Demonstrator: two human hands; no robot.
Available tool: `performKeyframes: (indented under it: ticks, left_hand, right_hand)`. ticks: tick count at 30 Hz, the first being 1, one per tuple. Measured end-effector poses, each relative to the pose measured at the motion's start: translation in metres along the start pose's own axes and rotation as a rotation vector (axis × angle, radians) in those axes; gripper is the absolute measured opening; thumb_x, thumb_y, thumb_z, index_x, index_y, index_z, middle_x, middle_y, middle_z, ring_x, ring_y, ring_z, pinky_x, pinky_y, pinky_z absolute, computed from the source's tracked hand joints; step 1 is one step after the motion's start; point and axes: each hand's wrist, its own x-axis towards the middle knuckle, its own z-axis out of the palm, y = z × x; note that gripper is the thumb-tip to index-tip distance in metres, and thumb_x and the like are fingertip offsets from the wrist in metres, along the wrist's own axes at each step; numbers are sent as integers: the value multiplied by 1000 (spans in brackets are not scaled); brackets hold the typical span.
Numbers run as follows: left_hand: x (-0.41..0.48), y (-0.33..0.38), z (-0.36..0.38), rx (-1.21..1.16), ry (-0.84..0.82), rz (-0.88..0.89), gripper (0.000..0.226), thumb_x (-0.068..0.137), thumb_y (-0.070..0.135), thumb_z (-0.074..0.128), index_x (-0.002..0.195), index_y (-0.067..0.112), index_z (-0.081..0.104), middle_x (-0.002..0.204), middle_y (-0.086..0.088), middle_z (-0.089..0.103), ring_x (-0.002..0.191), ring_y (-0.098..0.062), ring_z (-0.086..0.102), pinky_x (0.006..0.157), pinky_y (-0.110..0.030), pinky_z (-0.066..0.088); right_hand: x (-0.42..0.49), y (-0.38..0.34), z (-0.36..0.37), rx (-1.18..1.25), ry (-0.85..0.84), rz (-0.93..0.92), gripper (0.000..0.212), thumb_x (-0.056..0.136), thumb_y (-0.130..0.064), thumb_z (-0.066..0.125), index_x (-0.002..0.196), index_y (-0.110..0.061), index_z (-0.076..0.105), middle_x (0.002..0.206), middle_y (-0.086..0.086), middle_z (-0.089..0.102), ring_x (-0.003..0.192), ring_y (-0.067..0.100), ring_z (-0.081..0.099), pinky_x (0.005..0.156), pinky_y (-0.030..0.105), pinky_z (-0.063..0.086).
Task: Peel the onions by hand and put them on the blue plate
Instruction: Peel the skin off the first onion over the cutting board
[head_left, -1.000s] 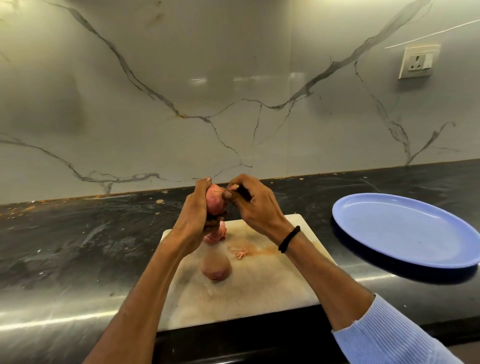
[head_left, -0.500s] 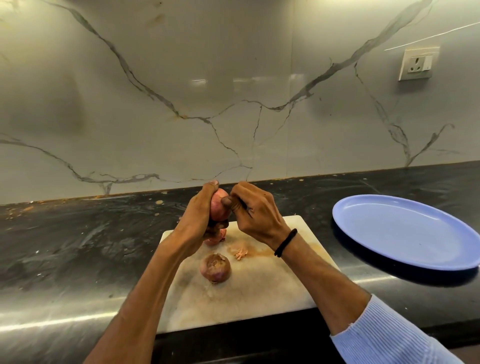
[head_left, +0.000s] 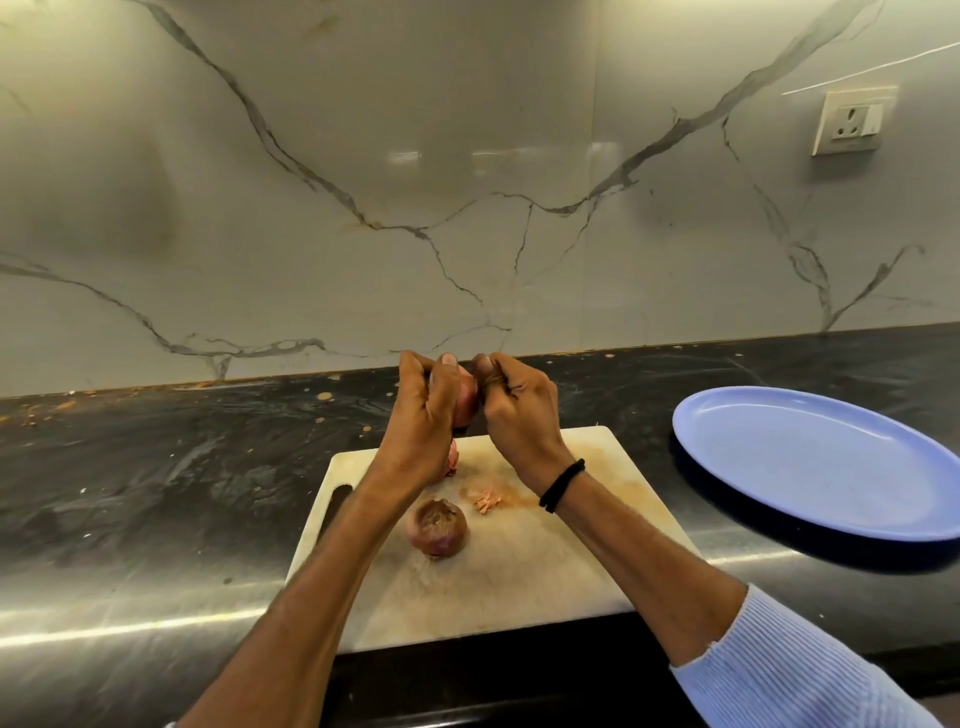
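Note:
My left hand (head_left: 423, 415) grips a pink, partly peeled onion (head_left: 466, 397) in the air above the far edge of the white cutting board (head_left: 519, 577). My right hand (head_left: 517, 410) presses against the onion's right side with curled fingers and thumb, pinching at its skin. A bit of pink peel (head_left: 453, 460) hangs under my left hand. A second onion (head_left: 438, 527) with brown skin lies on the board between my forearms. The blue plate (head_left: 810, 462) sits bare on the counter to the right.
Small peel scraps (head_left: 485, 500) lie on the board near my right wrist. The board rests on a dark stone counter (head_left: 156, 467) with a marble backsplash behind. A wall socket (head_left: 852, 122) is at the upper right.
Both hands with the onion have shifted slightly away from me and turned; the onion is now more covered by my fingers. The onion on the board has not moved.

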Motion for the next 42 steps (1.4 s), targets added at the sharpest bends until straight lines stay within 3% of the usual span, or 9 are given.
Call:
performKeyframes:
  ticks: [4, 9, 13, 17, 22, 26, 32, 38, 42]
  left_hand:
    - [0, -5, -3, 126, -23, 155, 40, 99, 39, 40, 112, 2, 33, 92, 0, 51, 74, 5, 60, 63, -13, 51]
    - [4, -14, -3, 198, -33, 257, 46, 101, 46, 47, 111, 4, 34, 89, 3, 51, 74, 4, 59, 64, -14, 52]
    - [8, -20, 0, 176, 8, 227, 34, 102, 42, 40, 108, 10, 35, 91, 5, 48, 76, 8, 55, 65, -15, 50]
    - [10, -18, 1, 131, 55, 164, 11, 107, 18, 37, 104, 7, 35, 89, 3, 44, 68, 9, 49, 61, -16, 47]
    - [10, -16, -4, 34, 10, 99, 27, 99, 45, 36, 98, 18, 38, 93, -3, 45, 78, -12, 51, 60, -28, 50]
    - [10, -11, -8, -29, -5, 50, 28, 94, 49, 36, 93, 20, 37, 93, -6, 43, 76, -19, 48, 55, -27, 48]
    - [6, -4, -12, -88, -13, -72, 37, 93, 59, 38, 93, 22, 40, 99, -12, 46, 83, -28, 52, 67, -45, 51]
    - [11, -5, -13, -178, -27, -226, 32, 104, 41, 37, 108, 11, 48, 88, -11, 56, 58, -13, 57, 51, -26, 44]
    - [8, 3, -8, -260, -14, -306, 35, 105, 38, 35, 89, 11, 51, 60, -3, 62, 43, -11, 55, 46, -20, 42]
  right_hand:
    - [2, -1, 4, 257, -47, 278, 44, 101, -35, 52, 65, -10, 55, 59, 0, 45, 62, 19, 41, 58, 39, 36]
    - [6, -9, 1, 598, -21, 703, 32, 100, -25, 58, 72, -10, 59, 58, 2, 46, 55, 13, 42, 50, 30, 36]
    - [8, -10, -4, 808, -33, 863, 33, 99, -25, 60, 67, -13, 58, 54, 0, 43, 46, 10, 41, 44, 23, 37]
    - [10, -8, -6, 947, -96, 869, 39, 100, -22, 57, 62, -15, 54, 51, -1, 38, 44, 10, 35, 39, 22, 32]
    - [8, -1, -8, 1030, -202, 845, 45, 98, -26, 57, 56, -13, 51, 52, 2, 34, 46, 14, 30, 52, 28, 28]
    - [6, 4, -11, 1019, -314, 786, 44, 92, -34, 61, 56, -13, 48, 52, 3, 33, 50, 17, 27, 61, 31, 26]
    - [7, 8, -15, 975, -408, 712, 39, 98, -28, 55, 63, -11, 52, 58, 3, 38, 52, 15, 33, 63, 31, 29]
    - [8, 10, -23, 909, -527, 640, 35, 101, -23, 50, 69, -9, 55, 61, 4, 43, 54, 14, 39, 55, 27, 37]
    - [12, 12, -24, 883, -570, 563, 34, 102, -22, 48, 72, -9, 56, 63, 4, 44, 55, 14, 42, 51, 26, 45]
